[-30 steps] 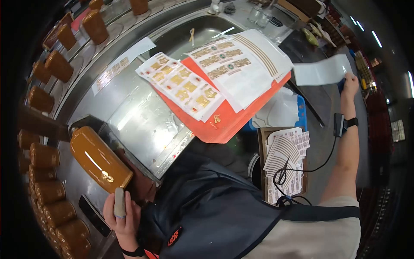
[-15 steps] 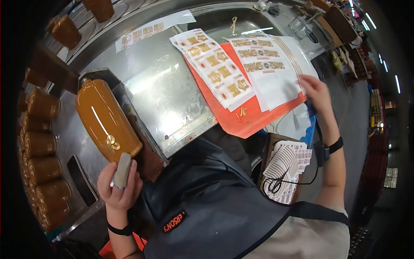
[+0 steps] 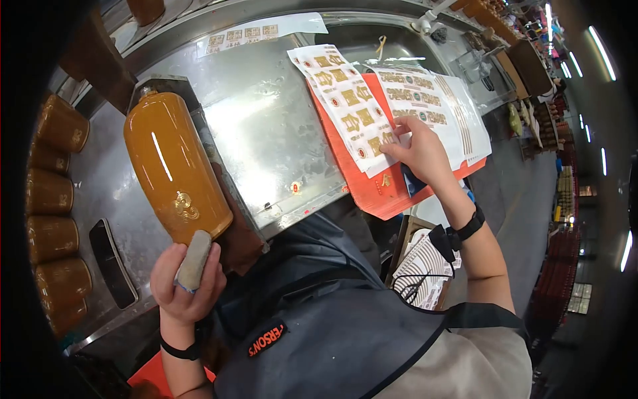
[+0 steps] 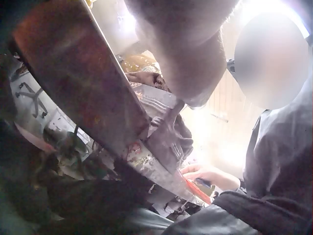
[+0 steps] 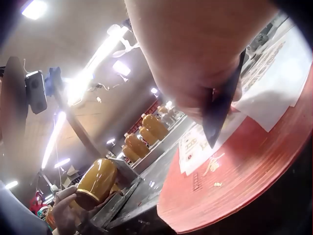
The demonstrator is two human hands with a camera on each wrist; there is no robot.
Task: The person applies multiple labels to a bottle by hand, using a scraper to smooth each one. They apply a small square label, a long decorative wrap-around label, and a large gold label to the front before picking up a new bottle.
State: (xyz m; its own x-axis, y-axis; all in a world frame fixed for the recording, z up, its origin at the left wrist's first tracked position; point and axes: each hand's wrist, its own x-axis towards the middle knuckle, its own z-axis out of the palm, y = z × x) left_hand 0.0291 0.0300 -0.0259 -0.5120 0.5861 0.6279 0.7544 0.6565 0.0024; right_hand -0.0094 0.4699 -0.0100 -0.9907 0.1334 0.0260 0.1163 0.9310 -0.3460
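A glossy brown bottle (image 3: 174, 163) with a gold emblem lies tilted in a metal holder. At its lower end, my left hand (image 3: 186, 282) touches the base with lightly bent fingers; a grey-beige wrap (image 3: 194, 261) lies along one finger. My right hand (image 3: 422, 156) has thumb and forefinger at the lower right edge of a gold-printed sheet (image 3: 345, 106); whether they pinch it, I cannot tell. Held under that palm is a dark blue flat tool (image 5: 220, 112). Beneath the sheets lies a red board (image 3: 362, 189), and a larger printed sheet (image 3: 458, 126) lies right of the hand.
More brown vessels (image 3: 61, 233) stand along the left. A phone (image 3: 113, 263) lies beside the bottle. Behind the sheets is a sink (image 3: 392, 43), with a printed strip (image 3: 266, 33) left of it. A box (image 3: 395, 263) of decals is at the lower right.
My right hand has let go of a white sheet at the far right and moved left to the gold-printed sheet. My left hand has stayed at the bottle's base. The head view has shifted.
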